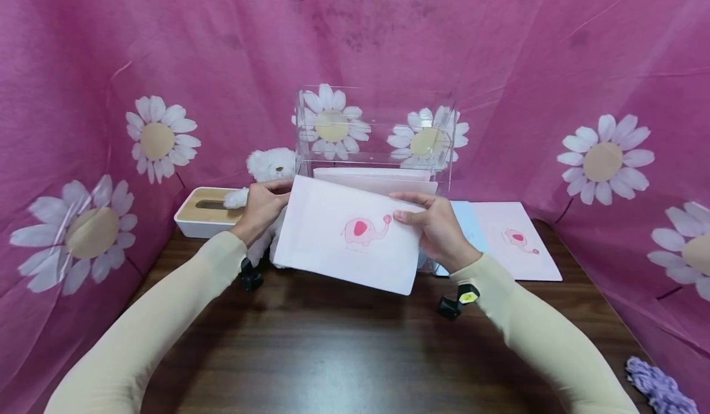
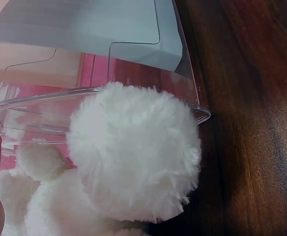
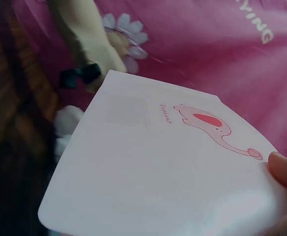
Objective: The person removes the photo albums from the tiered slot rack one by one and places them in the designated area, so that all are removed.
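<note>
- Tissue box [image 1: 194,223]: wood-look lid, on the table [image 1: 333,358], far left. One paw of the white plush toy [image 1: 272,164] overlaps its lid. If the left arm swings out, it could bump both.
- Plush toy: between tissue box and clear box [image 1: 374,161]. Left wrist view puts its fluff right by the clear wall; it looks soft enough to get squashed or topple if the box slides left.
- Left hand [image 1: 265,207]: at the clear box's left side, fingers reaching inward, tips hidden behind the booklet. Can't tell if it grips anything or just touches.
- Clear box: pale sheets stand inside. Looks light; a shove from either hand could shift it.
- Elephant booklet [image 1: 346,241]: raised in front of the clear box, tilted, right end lower. Only the right hand clearly supports it, so it could sag, twist or catch its corner on the box.
- Right hand [image 1: 438,226]: pinching the booklet's right end, thumb in front, fingers behind. Too hard creases it; too loose, it slips.
- Blue booklet [image 1: 463,211] and pink booklet [image 1: 524,260]: flat, right of that hand. A low elbow could drag them.
- Purple yarn [image 1: 660,386]: far right corner, well apart.
</note>
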Available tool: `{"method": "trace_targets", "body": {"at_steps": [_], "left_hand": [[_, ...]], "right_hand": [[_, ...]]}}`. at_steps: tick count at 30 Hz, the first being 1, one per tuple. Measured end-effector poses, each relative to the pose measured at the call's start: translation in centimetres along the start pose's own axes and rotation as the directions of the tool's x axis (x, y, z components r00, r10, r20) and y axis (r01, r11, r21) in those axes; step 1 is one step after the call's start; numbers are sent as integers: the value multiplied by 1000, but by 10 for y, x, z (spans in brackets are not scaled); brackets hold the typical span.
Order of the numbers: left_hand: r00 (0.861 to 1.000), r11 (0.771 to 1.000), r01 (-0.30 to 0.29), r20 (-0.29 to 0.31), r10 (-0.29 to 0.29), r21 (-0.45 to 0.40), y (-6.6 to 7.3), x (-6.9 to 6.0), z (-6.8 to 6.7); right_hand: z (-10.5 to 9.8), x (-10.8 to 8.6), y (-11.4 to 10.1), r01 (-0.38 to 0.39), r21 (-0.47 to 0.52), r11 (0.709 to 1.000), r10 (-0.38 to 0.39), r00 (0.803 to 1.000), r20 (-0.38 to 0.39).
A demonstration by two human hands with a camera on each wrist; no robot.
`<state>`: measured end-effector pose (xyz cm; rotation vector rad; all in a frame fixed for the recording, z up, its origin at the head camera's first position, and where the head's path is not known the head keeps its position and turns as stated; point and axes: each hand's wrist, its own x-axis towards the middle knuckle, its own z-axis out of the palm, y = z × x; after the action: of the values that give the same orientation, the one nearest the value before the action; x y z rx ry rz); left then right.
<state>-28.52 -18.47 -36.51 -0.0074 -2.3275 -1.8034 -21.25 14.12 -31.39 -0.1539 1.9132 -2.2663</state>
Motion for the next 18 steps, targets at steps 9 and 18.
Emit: {"method": "trace_targets", "body": {"at_steps": [9,18], "left_hand": [[999,999,21,30,-22,32,1,-2,-3],[999,1000,8,46,-9,27,2,-2,-2]], "right_hand": [[4,-10,36,-54,-53,997,57,997,50],[15,-16,77,-159,-80,984,168,978,124]]}}
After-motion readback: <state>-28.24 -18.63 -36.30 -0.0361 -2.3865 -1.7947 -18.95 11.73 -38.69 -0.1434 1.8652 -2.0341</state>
